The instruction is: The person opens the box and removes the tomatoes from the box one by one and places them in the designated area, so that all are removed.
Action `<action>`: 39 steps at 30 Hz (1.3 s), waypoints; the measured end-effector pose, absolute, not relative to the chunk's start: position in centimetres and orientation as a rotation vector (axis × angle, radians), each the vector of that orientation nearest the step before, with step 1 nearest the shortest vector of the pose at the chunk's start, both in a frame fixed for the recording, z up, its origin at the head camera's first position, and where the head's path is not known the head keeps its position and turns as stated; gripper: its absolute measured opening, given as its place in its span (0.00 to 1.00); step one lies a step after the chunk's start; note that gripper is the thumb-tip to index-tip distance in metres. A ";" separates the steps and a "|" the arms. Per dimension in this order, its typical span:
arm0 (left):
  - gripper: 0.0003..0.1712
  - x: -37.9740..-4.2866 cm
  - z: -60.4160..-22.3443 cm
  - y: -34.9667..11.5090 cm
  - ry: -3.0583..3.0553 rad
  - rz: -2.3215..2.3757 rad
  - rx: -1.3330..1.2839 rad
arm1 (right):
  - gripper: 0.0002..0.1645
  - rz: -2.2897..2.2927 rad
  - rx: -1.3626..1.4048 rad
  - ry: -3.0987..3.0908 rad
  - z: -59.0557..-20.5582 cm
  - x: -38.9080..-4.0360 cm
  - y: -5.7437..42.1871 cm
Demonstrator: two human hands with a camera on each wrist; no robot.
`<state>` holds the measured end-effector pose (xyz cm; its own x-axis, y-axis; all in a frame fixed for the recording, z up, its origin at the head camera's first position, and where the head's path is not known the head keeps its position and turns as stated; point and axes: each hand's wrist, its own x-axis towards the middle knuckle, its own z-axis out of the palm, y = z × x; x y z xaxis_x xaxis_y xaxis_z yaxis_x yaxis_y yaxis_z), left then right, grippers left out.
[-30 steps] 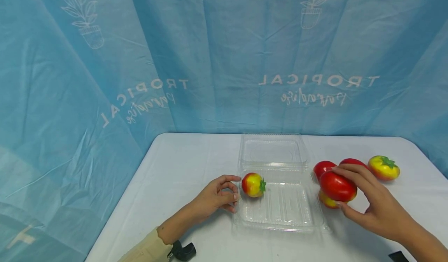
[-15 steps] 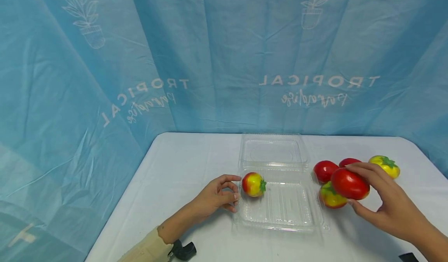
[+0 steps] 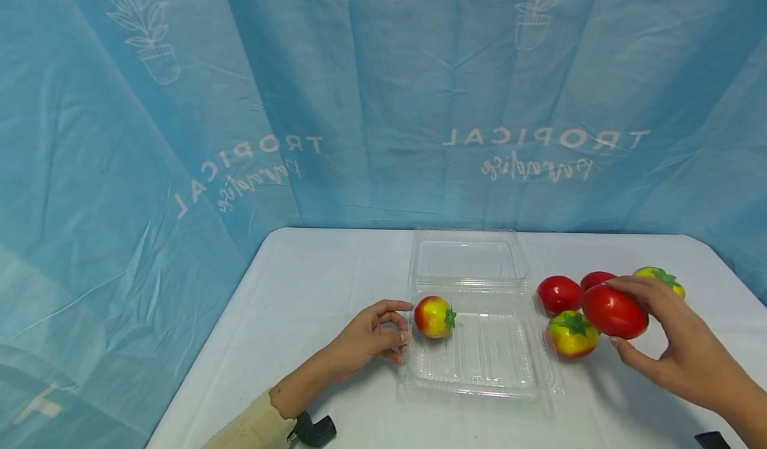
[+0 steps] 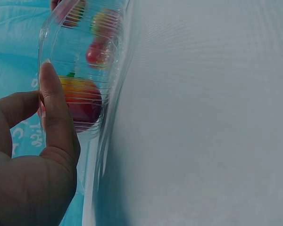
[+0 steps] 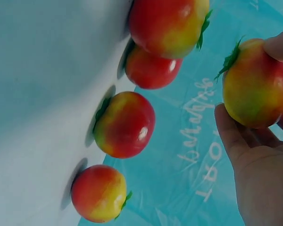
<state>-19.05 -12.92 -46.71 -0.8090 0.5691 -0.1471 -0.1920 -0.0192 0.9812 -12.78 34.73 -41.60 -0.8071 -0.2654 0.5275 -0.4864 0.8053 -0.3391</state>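
My right hand [image 3: 677,346] holds a red and yellow tomato [image 3: 614,311] above the table, beside the loose ones; in the right wrist view the fingers and thumb grip this tomato [image 5: 257,89], its green leaves facing away from the palm. My left hand [image 3: 368,339] pinches the left rim of a clear plastic clamshell container [image 3: 491,352], its lid [image 3: 467,256] folded back. One tomato [image 3: 433,317] lies inside at the container's left. Through the clear wall, the left wrist view shows that tomato [image 4: 85,106] near the thumb and finger.
Several more tomatoes sit right of the container: a red one [image 3: 559,294], another behind it [image 3: 595,279], a yellow-red one in front [image 3: 573,336], and one at the back right [image 3: 662,279], partly behind the right hand. A blue printed curtain [image 3: 383,102] stands behind the white table [image 3: 335,269].
My right hand has moved right with the held tomato, uncovering more of the front yellow-red tomato and hiding more of the back right one. The left hand and container have stayed still.
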 end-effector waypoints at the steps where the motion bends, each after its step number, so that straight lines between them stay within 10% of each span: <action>1: 0.33 -19.0 -46.7 -12.9 1.737 1.880 0.394 | 0.77 0.653 0.561 -2.525 -41.6 -12.8 34.9; 39: 0.32 -19.0 -46.7 -12.9 1.737 1.894 0.375 | 0.71 0.585 0.490 -2.729 -44.1 -14.3 37.4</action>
